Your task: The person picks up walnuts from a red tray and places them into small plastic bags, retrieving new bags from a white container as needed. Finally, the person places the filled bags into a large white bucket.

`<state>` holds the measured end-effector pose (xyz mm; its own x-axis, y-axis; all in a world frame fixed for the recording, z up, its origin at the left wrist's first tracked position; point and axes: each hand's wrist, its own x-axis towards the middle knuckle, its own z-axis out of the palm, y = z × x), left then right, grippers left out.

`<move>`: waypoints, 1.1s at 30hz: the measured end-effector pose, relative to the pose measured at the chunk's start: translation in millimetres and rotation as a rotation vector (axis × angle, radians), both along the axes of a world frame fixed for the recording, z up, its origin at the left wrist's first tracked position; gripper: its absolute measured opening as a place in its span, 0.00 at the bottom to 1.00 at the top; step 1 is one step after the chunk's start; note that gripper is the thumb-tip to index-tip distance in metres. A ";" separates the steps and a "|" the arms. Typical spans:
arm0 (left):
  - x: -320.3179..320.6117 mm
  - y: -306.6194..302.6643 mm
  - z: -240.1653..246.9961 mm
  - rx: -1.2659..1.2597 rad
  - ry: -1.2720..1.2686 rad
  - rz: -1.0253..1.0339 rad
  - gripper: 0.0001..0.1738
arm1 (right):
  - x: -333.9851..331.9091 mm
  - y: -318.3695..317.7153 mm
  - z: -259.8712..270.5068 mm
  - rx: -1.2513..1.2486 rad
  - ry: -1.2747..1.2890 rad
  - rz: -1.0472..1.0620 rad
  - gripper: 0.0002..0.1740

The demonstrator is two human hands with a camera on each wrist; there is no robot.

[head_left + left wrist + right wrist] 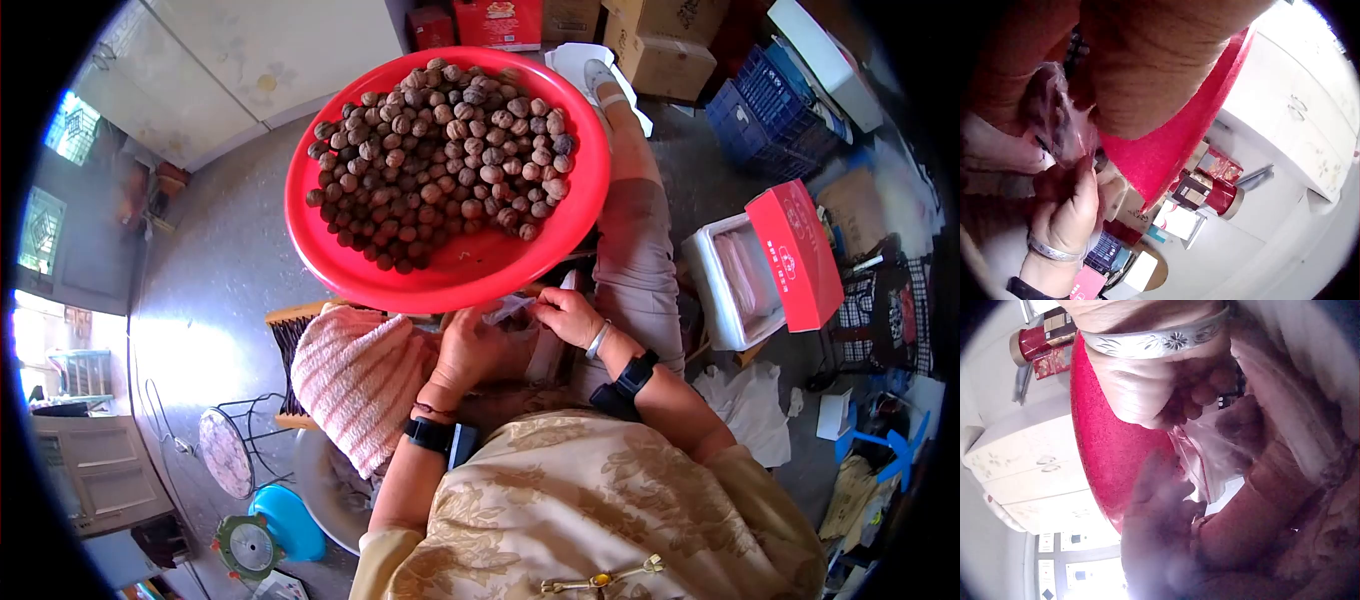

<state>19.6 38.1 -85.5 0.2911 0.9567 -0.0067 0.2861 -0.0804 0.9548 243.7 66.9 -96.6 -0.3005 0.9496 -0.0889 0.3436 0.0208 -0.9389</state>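
Note:
A clear plastic bag (512, 308) is stretched between my two hands, just below the near rim of a red basin (592, 215). My left hand (468, 352) grips one side of the bag with bent fingers. On the other side my right hand (572, 318), with a silver bangle at the wrist, pinches the plastic between thumb and fingers. In the right wrist view the crumpled bag (1200, 440) hangs between both hands, with a dark shape behind or inside it. Many brown walnuts (440, 140) fill most of the basin.
A pink towel (350, 375) lies over the left knee. To the right stands an open white box with a red lid (795, 255); blue crates (765, 125) are behind it. A stool (228, 455) and a blue tub (288, 522) are at lower left.

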 end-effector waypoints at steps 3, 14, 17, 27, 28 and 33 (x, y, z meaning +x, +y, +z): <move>0.4 4.7 9.3 0.047 0.362 0.184 0.22 | 1.3 1.3 0.4 -0.019 -0.027 0.044 0.08; 4.1 10.2 13.0 -0.068 -0.051 0.433 0.03 | -1.0 -4.6 19.5 0.047 -0.023 -0.015 0.11; 3.4 7.5 8.7 -0.166 -0.518 0.404 0.04 | -1.5 -4.4 32.9 0.040 0.008 -0.038 0.11; -3.9 11.5 -14.1 -0.365 -0.358 0.411 0.01 | -5.3 -3.9 24.4 0.024 -0.086 0.044 0.20; -0.8 11.3 -14.2 -0.306 -0.365 0.415 0.02 | -4.7 -4.6 18.6 0.042 -0.153 0.060 0.20; 0.5 9.5 -9.4 -0.301 -0.412 0.415 0.03 | -3.4 -5.0 3.1 0.097 -0.234 0.052 0.15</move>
<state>20.0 47.5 -94.9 -0.0660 0.9638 -0.2582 -0.1580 0.2454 0.9565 240.2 61.9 -93.5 -0.3312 0.9409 -0.0714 0.5471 0.1298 -0.8270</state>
